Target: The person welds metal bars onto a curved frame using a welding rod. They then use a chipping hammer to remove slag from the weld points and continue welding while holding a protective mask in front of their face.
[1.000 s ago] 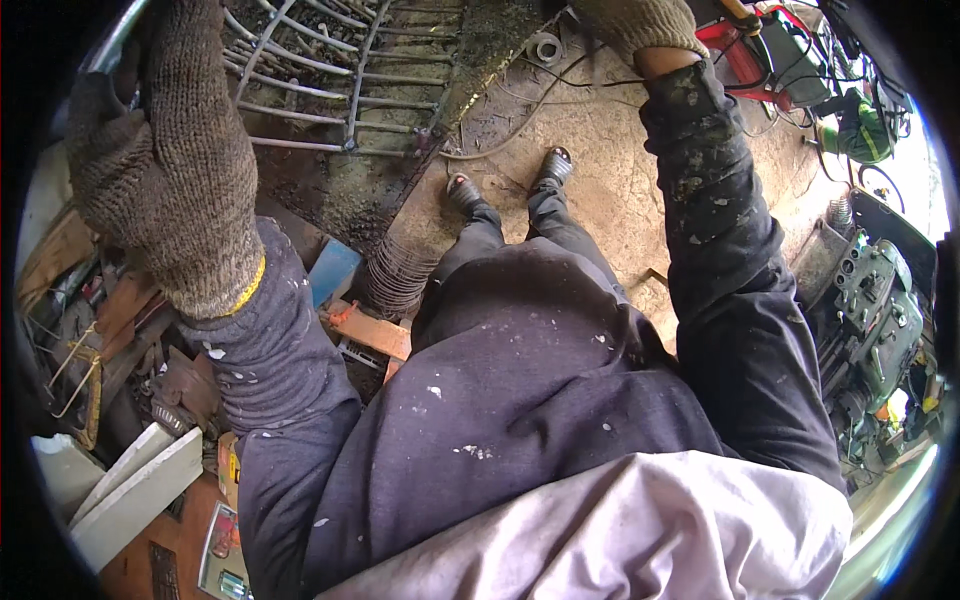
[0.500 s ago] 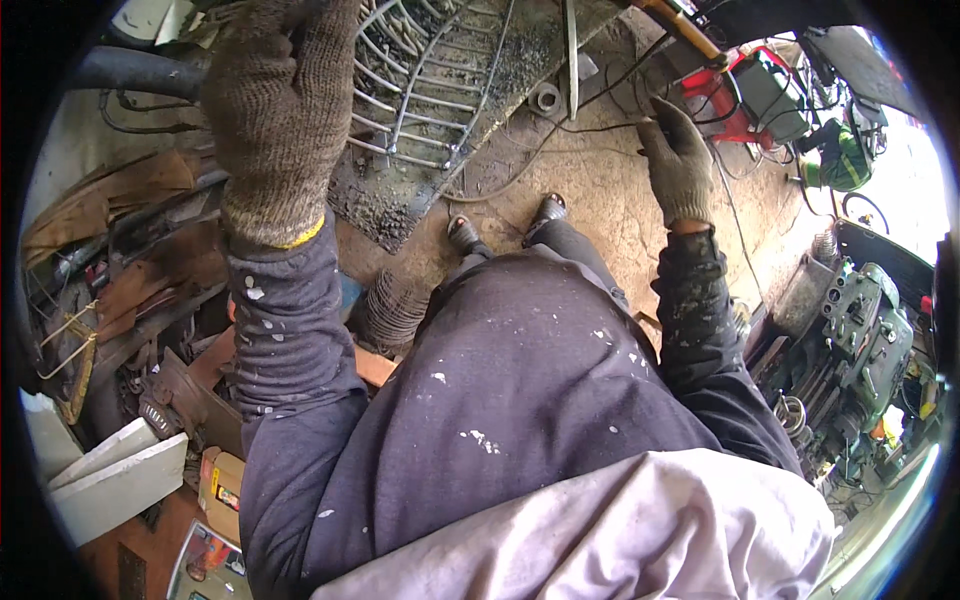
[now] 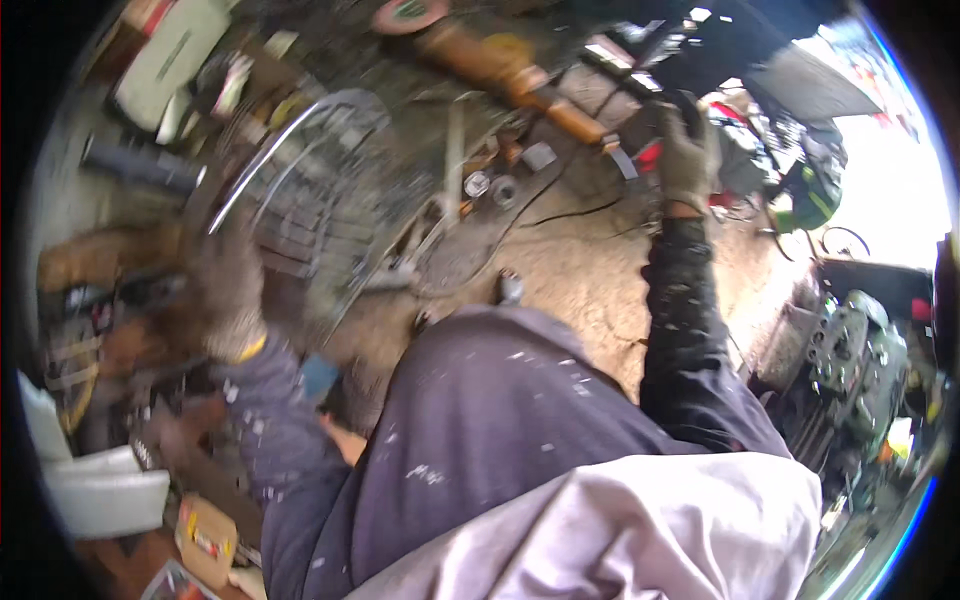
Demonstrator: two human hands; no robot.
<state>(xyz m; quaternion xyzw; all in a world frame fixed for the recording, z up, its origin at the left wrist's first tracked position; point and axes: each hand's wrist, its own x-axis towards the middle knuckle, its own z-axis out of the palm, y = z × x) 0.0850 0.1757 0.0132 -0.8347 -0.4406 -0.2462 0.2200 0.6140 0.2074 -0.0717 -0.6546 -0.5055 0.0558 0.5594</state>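
My left hand (image 3: 228,285), in a brown knit glove with a yellow cuff edge, is smeared by motion at the left. Just above it lies a frame of curved metal rods (image 3: 310,215), also blurred, on a dark, dirty work surface. A bright bent rod of this frame (image 3: 275,145) runs down toward the hand; whether the fingers touch it cannot be made out. My right hand (image 3: 688,165), gloved alike, is raised at the upper right, in front of dark clutter. Its fingertips are dark and blend into the black behind, so their grip is unclear.
An orange-brown cylindrical thing (image 3: 500,75) lies across the far side, near metal rings (image 3: 477,184). Cables run over the tan floor (image 3: 590,270). A green-grey machine (image 3: 860,350) stands at the right. Boards (image 3: 105,495), a cardboard piece (image 3: 205,540) and scrap crowd the left.
The view has swung, bringing in more of the far work surface. My left hand has moved down and nearer in the picture. My right hand has risen, its fingers no longer plainly spread.
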